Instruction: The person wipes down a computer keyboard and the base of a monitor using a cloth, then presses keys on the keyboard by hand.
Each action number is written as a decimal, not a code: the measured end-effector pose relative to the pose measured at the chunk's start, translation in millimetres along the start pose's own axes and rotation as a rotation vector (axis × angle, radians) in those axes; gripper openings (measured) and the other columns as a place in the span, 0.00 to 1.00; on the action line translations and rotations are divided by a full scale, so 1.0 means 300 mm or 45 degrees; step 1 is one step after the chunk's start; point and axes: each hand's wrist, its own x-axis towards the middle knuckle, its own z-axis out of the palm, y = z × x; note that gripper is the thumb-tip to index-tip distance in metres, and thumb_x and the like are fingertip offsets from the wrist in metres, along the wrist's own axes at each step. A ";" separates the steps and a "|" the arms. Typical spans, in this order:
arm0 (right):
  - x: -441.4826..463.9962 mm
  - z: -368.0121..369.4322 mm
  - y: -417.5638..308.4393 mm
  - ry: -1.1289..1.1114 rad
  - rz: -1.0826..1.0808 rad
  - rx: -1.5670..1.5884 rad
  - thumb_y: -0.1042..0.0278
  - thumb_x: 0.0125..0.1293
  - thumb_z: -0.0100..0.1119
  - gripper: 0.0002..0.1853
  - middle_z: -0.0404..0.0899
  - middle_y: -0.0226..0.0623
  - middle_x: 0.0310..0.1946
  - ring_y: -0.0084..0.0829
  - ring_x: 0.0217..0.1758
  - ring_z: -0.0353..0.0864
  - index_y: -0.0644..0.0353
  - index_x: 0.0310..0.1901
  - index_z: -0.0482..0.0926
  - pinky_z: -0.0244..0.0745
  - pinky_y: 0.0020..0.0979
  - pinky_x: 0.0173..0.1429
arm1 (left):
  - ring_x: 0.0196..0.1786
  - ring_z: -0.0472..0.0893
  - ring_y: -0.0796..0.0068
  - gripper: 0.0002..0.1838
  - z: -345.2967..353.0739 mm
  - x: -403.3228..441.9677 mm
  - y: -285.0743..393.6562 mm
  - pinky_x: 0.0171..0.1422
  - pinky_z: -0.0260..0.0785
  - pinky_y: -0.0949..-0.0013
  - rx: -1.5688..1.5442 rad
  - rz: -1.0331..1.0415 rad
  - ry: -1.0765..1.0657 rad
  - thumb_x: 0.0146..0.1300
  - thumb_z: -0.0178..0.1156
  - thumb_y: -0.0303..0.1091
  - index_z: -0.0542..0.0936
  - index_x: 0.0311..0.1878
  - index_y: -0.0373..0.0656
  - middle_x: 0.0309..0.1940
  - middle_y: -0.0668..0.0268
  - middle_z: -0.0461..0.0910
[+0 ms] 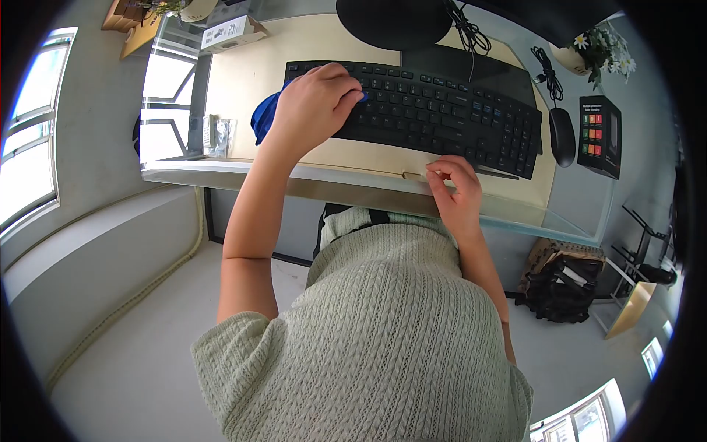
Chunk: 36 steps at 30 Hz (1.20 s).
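Observation:
A black keyboard (442,110) lies across the desk, slightly tilted in view. My left hand (313,103) is over its left end, fingers curled and closed on a bunched blue cloth (264,120). A small tip of the cloth shows by the fingertips over the keys, and the rest hangs out past the wrist to the left. At the front edge of the desk, below the keyboard, is my right hand (458,193). Its thumb and fingers are bent together in a pinch; whether anything is between them is too small to tell.
Right of the keyboard sit a black mouse (562,138) and a black box (599,136). A monitor base (394,22) and coiled cables (470,33) are behind. A white box (233,33) and a small plastic packet (219,137) lie on the left. Flowers (607,53) stand back right.

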 end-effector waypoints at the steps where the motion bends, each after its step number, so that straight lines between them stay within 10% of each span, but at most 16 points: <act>1: 0.000 0.001 0.003 -0.001 -0.005 -0.002 0.79 0.59 0.67 0.07 0.83 0.36 0.38 0.28 0.31 0.80 0.60 0.39 0.83 0.76 0.27 0.37 | 0.42 0.82 0.61 0.08 0.013 0.014 0.014 0.47 0.75 0.62 -0.003 0.007 -0.003 0.65 0.64 0.38 0.86 0.40 0.45 0.40 0.67 0.82; 36: 0.003 -0.001 0.002 0.018 -0.043 0.019 0.80 0.58 0.68 0.08 0.83 0.36 0.38 0.29 0.32 0.81 0.60 0.39 0.83 0.77 0.27 0.35 | 0.39 0.83 0.62 0.07 0.009 -0.029 -0.027 0.42 0.76 0.61 0.380 -0.194 0.001 0.57 0.69 0.37 0.84 0.34 0.46 0.36 0.68 0.82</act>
